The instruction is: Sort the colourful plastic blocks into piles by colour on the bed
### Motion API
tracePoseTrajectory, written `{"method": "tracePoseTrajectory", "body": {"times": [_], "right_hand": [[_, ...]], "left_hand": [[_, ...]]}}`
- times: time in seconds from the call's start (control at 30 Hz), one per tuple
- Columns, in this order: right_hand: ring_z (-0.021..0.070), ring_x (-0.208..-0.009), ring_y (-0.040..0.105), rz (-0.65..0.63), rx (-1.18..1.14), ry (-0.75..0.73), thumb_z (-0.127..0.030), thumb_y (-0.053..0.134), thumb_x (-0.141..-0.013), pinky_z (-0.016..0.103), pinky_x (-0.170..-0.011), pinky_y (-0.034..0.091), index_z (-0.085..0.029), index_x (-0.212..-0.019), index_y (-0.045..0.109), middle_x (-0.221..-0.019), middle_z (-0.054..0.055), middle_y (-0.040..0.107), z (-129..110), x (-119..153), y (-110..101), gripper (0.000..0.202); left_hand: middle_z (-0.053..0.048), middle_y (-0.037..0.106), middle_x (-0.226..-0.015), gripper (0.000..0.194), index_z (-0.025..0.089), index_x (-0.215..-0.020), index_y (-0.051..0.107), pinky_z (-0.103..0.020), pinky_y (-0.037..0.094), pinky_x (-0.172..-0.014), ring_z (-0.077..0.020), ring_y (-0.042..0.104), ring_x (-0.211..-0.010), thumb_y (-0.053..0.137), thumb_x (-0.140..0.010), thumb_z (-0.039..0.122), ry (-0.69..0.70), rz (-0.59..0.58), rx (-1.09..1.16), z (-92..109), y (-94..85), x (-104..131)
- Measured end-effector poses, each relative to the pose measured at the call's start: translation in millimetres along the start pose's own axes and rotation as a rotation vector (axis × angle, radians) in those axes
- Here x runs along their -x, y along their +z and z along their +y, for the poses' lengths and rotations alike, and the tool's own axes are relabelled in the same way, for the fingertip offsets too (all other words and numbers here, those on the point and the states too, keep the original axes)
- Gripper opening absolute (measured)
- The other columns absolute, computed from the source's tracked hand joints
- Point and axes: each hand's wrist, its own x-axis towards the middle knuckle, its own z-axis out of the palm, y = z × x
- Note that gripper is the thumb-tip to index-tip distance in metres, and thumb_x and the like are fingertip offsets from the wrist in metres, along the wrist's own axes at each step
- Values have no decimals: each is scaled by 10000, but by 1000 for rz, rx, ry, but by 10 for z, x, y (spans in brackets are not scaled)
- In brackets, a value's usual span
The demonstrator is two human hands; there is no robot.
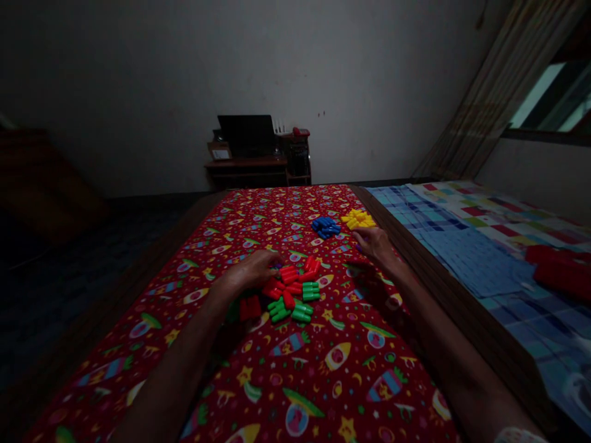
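Red plastic building blocks (289,274) and green blocks (301,312) lie in a loose pile on the patterned red cloth. At the pile's left far edge is my left hand (253,269), its fingers curled down, with a bit of purple showing by the fingertips; what they grip is hidden. A separate red block (250,307) sits nearer me, below that hand. My right hand (377,245) is closed in a pinch just in front of the yellow blocks (357,218). A small purple spot shows under its fingers, too small to name. Left of the yellow heap is a heap of blue blocks (325,227).
The red cloth (295,381) covers a long surface with brown borders. To the right lies bedding in blue plaid (462,246), with a red item (558,271) on it. Beyond the far end stands a desk (247,163) with a dark monitor (247,134).
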Motion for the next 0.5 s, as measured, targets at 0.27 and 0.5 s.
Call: {"method": "tracePoseTrajectory", "body": {"times": [0.27,0.5], "right_hand": [[171,-887,580,-451,-296,-619,-139,516,-853,245,-751,415,-145,-904,678,-975,99,684,-773,423,616,170],[131,-678,540,-453,-57,-338,-154,543,-832,233,-644,359,-126,-933,670,-772,45,654,-825,341,570,164]], "left_hand": [[-105,675,-1107,287,198,-1070,698,-322,455,-936,-241,593,-1082,562,-827,263,-12,264,-147,-196,284,88],[-127,679,-1119,282,159,-1072,683,-362,453,-964,-247,593,-1096,538,-856,267,-45,476,-82,-416,307,-50]]}}
